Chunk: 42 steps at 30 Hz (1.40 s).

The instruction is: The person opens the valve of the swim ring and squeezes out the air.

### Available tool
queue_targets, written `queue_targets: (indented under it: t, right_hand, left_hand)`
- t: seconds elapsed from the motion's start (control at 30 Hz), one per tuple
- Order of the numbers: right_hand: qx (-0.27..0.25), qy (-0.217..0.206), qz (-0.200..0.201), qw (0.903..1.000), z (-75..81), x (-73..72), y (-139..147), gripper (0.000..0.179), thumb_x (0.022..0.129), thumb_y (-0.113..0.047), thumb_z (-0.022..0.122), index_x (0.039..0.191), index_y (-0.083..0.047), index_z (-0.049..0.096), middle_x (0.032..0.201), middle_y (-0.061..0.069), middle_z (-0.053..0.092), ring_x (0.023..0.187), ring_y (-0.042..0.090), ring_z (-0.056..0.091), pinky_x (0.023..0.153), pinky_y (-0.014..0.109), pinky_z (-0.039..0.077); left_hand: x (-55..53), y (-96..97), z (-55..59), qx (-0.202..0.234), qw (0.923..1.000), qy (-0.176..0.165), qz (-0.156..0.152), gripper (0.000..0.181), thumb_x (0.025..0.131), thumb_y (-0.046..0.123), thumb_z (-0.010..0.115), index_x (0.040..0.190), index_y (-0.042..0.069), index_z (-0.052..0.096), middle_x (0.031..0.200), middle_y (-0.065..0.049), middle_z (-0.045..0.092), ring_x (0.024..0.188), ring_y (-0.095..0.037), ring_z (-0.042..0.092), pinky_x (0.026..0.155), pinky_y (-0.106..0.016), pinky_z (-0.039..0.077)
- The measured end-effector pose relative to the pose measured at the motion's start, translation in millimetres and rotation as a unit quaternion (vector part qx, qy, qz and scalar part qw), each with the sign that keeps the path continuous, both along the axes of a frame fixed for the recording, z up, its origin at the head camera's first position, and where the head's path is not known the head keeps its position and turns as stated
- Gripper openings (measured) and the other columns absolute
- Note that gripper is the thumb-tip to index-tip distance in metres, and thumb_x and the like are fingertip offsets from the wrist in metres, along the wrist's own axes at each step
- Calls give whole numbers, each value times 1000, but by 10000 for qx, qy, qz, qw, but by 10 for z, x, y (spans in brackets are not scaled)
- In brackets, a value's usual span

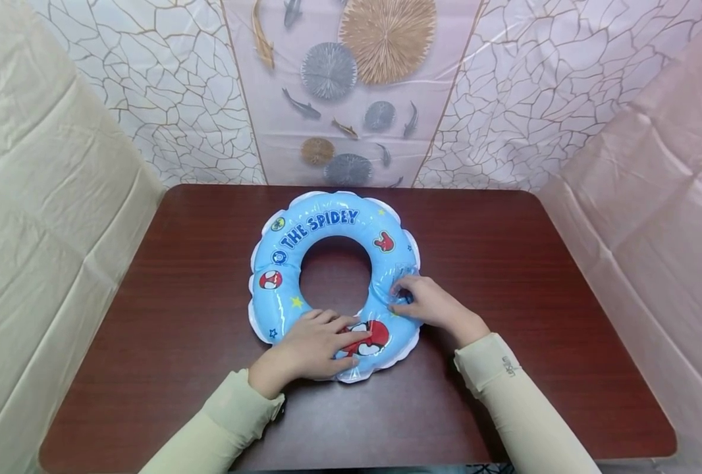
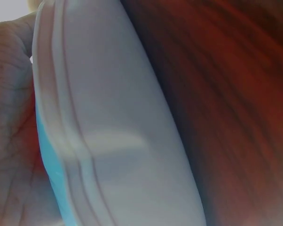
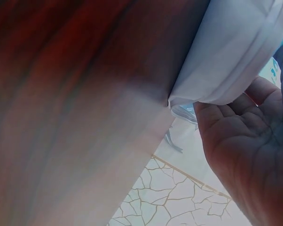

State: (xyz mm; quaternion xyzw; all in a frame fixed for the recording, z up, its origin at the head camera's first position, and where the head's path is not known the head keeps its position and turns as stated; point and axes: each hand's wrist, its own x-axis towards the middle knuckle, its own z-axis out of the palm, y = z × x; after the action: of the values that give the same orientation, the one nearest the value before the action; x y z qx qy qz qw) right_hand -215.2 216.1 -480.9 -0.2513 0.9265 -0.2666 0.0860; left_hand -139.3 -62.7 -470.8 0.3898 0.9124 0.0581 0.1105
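A blue inflated swim ring with cartoon prints, lettering and a white scalloped edge lies flat on the table. Across its near part my left hand rests with fingers spread over the red printed face. In the left wrist view, the palm lies along the ring's blue top, beside the white underside. My right hand pinches the ring at its right side with bent thumb and forefinger, where the vinyl dips inward; the exact spot gripped is partly hidden. In the right wrist view, the right hand reaches over the ring's white rim.
The dark red-brown table extends around the ring on all sides. Pale cloth stands at the left and right, and a patterned backdrop hangs behind the table's far edge.
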Motion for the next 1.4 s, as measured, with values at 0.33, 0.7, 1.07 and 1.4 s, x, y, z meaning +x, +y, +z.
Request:
queue_targets:
  t: [0.33,0.7,1.07,1.4]
  right_hand:
    - [52,29,28,10000,-9,-12,-7,26,86,-24,81,103,-7,70,94,2,67,87,18,60,84,36,55]
    - [71,51,46,10000,-21,-22,-10,26,86,-24,81,102,-7,70,96,2,68,88,18,60,85,37,55]
    - [92,6,49,9999,-14,-26,-16,26,86,-23,81,102,-7,70,95,2,68,88,18,61,85,37,56]
    - [123,-42,46,9999,-5,-29,-32,27,86,-24,81,104,-6,70,97,3,69,88,18,61,86,37,56]
  left_hand:
    - [-8,8,-8,-116,9999,72,-33,54,100,58,50,152,42,43,156,7,42,137,-20,38,114,-43,30]
    - [-12,17,-31,-218,9997,120,-86,56,99,58,50,152,42,42,156,6,41,137,-20,38,113,-42,30]
    - [-16,18,-55,-231,9996,154,-97,55,100,58,48,152,43,41,157,7,40,137,-19,37,114,-42,29]
    - [-20,13,-25,-241,9996,127,-94,55,100,57,50,152,42,42,156,7,41,137,-19,37,114,-41,29]
